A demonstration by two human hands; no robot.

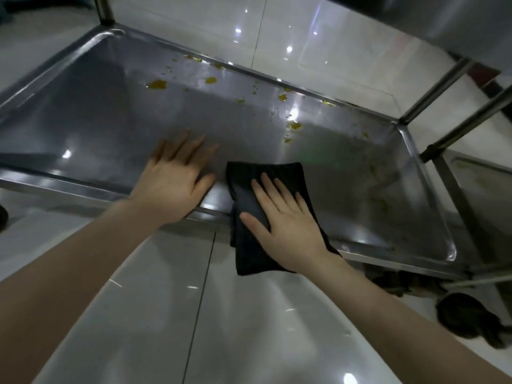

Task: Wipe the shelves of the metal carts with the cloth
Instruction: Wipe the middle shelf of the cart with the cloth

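Draping over the shelf's near rim, the black cloth (250, 246) lay folded, part on the metal, part hanging toward the floor (249, 322). It looked soft, light and limp, likely to bunch unless pressed flat under a palm. Right hand (285, 217) lay on it, fingers straight, pressing, pinching nothing. Left hand (171, 178), at cloth's 9 o'clock, lay flat and spread on bare shelf (110, 106), holding nothing. Yellow spots (156, 84) from 11 to 2 o'clock, unwiped. Polished steel probably slick.

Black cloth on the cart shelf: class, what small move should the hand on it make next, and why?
Probably slide the right hand and cloth forward across the shelf toward the yellow stains: the cloth overhangs the near rim, and the stains lie along the far side.
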